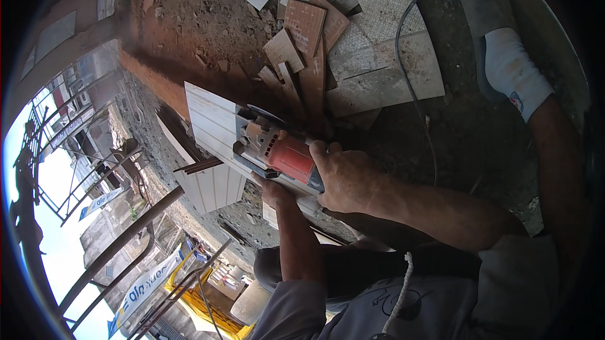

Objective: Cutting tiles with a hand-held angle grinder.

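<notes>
A red and grey handheld power cutter point(291, 161) with a disc lies over a white striped tile point(210, 123) in the middle. My right hand point(340, 176) is closed round the cutter's red body at its rear. My left hand point(275, 192) is at the tile's lower edge, just below the cutter, with its fingers bent against the edge; part of its grip is hidden. More striped tile pieces point(217, 192) lie underneath and to the left.
Broken tiles point(391, 69) are piled on dusty rubble above, beside an orange-brown ledge point(151, 78). A grey cable point(420, 107) runs past them. A foot in sock and sandal point(504, 63) is at right. Metal scaffolding point(135, 226), banners point(142, 289) and yellow sheeting point(211, 302) show at left.
</notes>
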The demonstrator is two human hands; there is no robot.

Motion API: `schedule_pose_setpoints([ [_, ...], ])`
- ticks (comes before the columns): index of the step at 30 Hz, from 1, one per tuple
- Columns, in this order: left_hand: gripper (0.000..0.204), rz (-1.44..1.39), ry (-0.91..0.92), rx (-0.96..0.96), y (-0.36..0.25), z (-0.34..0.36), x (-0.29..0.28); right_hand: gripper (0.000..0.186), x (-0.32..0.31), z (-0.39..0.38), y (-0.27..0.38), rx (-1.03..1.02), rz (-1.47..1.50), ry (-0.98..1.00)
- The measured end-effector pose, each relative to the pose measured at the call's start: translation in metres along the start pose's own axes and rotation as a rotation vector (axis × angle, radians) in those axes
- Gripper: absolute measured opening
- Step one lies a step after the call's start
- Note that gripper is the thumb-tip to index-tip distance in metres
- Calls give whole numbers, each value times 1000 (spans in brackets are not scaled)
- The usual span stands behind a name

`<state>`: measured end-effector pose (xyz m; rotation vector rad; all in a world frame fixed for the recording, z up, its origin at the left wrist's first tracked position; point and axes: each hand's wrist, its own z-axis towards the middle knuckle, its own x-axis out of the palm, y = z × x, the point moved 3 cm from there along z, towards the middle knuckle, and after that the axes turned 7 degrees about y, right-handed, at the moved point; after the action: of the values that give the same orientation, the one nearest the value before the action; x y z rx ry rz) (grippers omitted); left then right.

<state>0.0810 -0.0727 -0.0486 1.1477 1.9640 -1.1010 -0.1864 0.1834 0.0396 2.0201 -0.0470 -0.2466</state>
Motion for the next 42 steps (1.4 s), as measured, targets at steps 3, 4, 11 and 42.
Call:
schedule_pose_setpoints([
  [3, 65, 112, 37, 85, 24, 27, -5, 86, -1, 5, -3, 31, 23, 45],
  [4, 65, 108, 30, 88, 33, 36, -10, 86, -3, 6, -1, 40, 45, 68],
  [11, 69, -86, 134, 134, 25, 25, 4, 82, -2, 14, -6, 120, 92, 100],
  [42, 48, -352, -61, -116, -23, -26, 13, 73, -10, 6, -5, 90, 95, 151],
])
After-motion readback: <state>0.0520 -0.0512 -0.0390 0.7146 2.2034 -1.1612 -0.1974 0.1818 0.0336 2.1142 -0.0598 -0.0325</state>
